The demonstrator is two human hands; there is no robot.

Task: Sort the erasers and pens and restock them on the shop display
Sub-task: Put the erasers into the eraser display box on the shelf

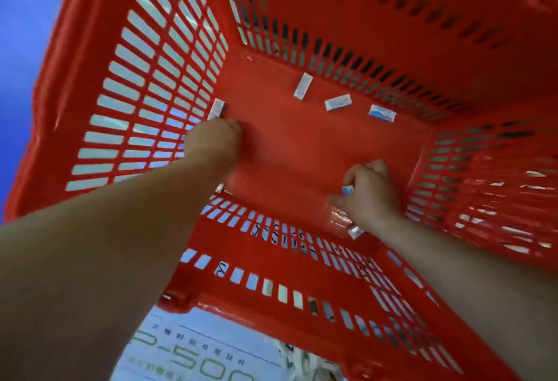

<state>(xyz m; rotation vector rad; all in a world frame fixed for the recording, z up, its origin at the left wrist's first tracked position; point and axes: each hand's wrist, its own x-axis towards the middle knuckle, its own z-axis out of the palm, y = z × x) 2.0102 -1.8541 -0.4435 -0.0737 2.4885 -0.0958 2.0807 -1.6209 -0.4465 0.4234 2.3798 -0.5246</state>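
Observation:
Both my arms reach down into a deep red plastic basket [290,145]. My left hand [214,148] is at the left edge of the floor, its fingertips touching a wrapped eraser [216,109] that leans against the slotted wall. My right hand [370,193] is curled round a blue-and-white eraser [347,190] and a crinkled clear wrapper [341,217]. Three more erasers lie loose on the far floor: a white one [303,86], another white one [338,102] and a blue-printed one [382,113]. I see no pens.
The basket's slotted walls [145,102] rise steeply on all sides around my arms. Below the near rim shows a white carton with green print [193,353]. A blue surface [24,33] lies outside to the left.

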